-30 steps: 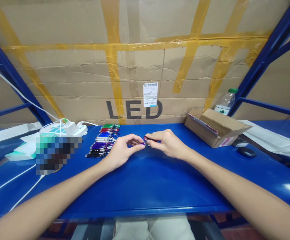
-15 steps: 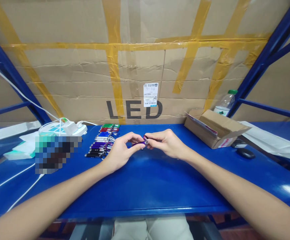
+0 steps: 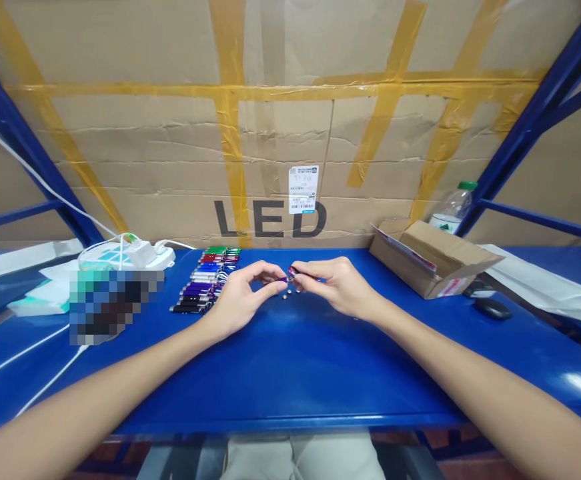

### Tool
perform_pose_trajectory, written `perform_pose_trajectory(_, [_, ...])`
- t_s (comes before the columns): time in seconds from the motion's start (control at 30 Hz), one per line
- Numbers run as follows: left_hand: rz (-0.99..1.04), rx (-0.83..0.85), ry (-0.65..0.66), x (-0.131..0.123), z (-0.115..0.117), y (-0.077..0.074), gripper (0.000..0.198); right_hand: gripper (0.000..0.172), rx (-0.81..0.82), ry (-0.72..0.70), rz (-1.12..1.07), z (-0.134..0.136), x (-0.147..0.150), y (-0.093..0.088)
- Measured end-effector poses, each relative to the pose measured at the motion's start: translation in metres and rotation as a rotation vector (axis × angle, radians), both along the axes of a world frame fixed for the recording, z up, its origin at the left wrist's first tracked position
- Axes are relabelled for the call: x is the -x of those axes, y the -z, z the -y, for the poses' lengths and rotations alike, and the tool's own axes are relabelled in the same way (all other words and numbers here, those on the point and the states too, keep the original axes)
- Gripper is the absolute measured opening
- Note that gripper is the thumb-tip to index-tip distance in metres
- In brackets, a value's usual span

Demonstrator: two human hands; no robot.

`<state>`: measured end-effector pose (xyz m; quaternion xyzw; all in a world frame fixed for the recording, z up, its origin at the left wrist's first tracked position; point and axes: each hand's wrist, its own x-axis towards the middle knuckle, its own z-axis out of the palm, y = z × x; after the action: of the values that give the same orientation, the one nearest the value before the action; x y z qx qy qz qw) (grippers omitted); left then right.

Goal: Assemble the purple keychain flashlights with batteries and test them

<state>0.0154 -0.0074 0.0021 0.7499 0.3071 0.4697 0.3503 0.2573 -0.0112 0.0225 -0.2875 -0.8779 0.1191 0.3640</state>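
Over the middle of the blue table, my left hand (image 3: pixel 243 293) and my right hand (image 3: pixel 339 287) meet fingertip to fingertip, both in a pinch. Between them is a small purple mini flashlight (image 3: pixel 292 272), mostly covered by the fingers. Its body lies in my left fingers, while the right ones grip its purple end. Just below the fingertips, several tiny silvery round pieces (image 3: pixel 285 297), like button cells, rest on the table. To the left of my left hand lies a row of mini flashlights (image 3: pixel 203 283) with cords, grouped in green, red, blue, silver, purple and black.
An open cardboard box (image 3: pixel 427 267) stands at the back right, with a black mouse (image 3: pixel 491 308) and a plastic bottle (image 3: pixel 453 208) near it. A white power strip (image 3: pixel 137 253) with cables is at the back left. A large carton (image 3: pixel 170 153) walls off the back.
My fingertips have shifted slightly, and less of the purple body shows in my left hand. More of the tiny silvery pieces are visible below the fingers.
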Motion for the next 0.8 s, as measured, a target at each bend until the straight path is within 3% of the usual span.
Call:
perform_pose_trajectory(0.37, [-0.023,-0.056,0.011,0.0014,0.0011,-0.0034,0.021,0.032,-0.121,0.017,0.022,-0.0017,0.0001,0.0057])
perform_pose_trajectory(0.8, [0.032,0.007,-0.044,0.0015,-0.0020,-0.0024,0.031,0.036,-0.033,0.027,0.067,-0.0021,-0.0015,0.0055])
